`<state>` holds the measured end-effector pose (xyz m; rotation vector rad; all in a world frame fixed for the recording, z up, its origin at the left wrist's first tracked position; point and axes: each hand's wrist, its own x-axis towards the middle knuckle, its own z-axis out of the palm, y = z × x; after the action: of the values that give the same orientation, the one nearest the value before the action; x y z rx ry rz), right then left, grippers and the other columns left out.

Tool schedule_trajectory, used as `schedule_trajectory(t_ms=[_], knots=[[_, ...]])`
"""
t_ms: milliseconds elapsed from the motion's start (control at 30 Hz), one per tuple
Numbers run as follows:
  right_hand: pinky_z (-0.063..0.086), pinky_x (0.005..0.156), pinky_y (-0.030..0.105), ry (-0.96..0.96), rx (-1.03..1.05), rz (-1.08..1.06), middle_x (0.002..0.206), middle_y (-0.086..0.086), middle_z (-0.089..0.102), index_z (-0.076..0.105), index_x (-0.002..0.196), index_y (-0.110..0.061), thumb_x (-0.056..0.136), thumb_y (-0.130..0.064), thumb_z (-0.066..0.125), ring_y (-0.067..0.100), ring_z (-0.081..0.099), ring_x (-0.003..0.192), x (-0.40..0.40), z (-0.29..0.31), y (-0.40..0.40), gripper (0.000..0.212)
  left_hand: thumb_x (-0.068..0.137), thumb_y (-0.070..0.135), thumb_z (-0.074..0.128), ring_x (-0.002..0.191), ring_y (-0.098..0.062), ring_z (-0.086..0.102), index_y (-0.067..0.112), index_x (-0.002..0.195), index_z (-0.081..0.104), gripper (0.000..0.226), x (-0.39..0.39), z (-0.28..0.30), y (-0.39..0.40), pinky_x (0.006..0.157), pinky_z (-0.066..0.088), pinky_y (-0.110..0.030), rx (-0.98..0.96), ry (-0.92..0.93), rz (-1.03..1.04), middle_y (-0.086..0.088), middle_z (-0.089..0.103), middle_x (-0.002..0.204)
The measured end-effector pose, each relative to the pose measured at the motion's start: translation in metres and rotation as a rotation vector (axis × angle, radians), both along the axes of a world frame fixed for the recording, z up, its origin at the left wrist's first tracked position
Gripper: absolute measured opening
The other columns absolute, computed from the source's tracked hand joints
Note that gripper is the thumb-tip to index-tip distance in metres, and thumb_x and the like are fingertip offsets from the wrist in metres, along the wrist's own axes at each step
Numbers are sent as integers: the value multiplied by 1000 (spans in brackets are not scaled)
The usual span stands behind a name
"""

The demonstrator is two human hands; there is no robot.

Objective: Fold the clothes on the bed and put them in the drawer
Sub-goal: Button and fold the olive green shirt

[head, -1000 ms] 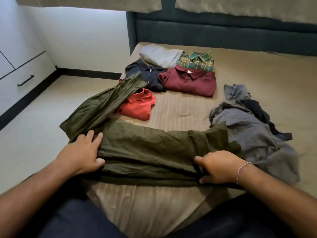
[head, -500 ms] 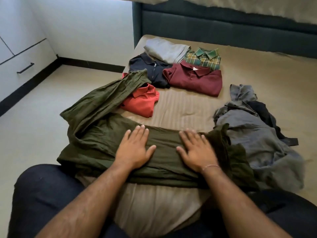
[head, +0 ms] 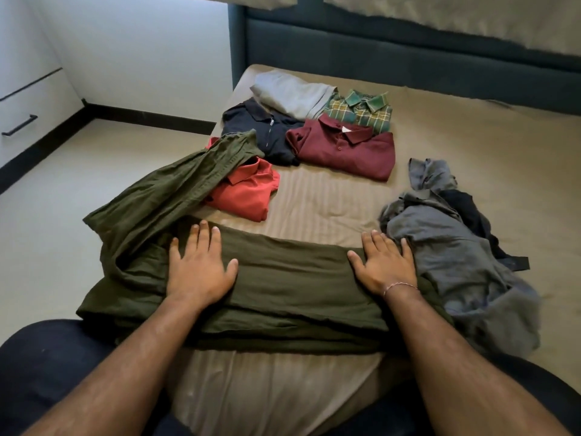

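Both hands are flat on the olive trousers (head: pixel 283 284) at the near edge of the bed (head: pixel 471 171), fingers straight and spread. The left hand (head: pixel 199 269) presses by the bunched bend where the loose leg swings off to the far left; the right hand (head: pixel 385 267) pins the right end, just touching the grey pile (head: pixel 456 265). This looks like smoothing a fold flat. To do it well, keep the palms heavy, sweep outward so creases run off the ends, then square the long edges before bringing that stray leg across. Watch it: the leg lies over the orange polo (head: pixel 248 196) and could drag it askew when lifted. Farther up sit 4 more folded pieces: navy top (head: pixel 254 133), maroon polo (head: pixel 345 149), plaid shirt (head: pixel 361 110), light grey piece (head: pixel 292 94). The drawer (head: pixel 28 105) waits off left, closed.
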<state>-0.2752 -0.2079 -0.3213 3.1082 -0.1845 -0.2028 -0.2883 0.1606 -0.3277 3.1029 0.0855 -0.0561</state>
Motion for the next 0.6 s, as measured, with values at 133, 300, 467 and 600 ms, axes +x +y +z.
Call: schedule_trajectory(t_ms=[133,300,467,600], knots=[[-4,127,53,-80,293,-45,149,-5,56,59,137,-30,108,-52,29,19,46,142,17,15,-20,48,90,53,45,158,-29,22,16,158,34,79,5,17,-89,125,22,-53,-174,-166,-406,-14,25,170],[40,111,44,-71,709,-278,121,14,71,72,101,-11,109,-37,38,34,61,120,34,30,-73,43,98,50,52,157,-23,23,19,161,34,73,18,42,-257,129,16,-47,-320,131,-829,-7,26,170],[42,106,35,-100,713,-293,130,12,68,73,120,-6,106,-14,47,28,59,124,21,32,-149,30,97,49,52,149,-27,36,17,156,37,69,39,47,-357,125,19,-58,-317,233,-811,-8,40,160],[45,106,40,-28,353,-162,127,12,65,67,128,-16,100,-20,49,34,58,122,10,18,-214,34,95,50,58,152,-29,31,20,160,32,77,47,43,-422,123,17,-63,-229,327,-889,-9,34,164]])
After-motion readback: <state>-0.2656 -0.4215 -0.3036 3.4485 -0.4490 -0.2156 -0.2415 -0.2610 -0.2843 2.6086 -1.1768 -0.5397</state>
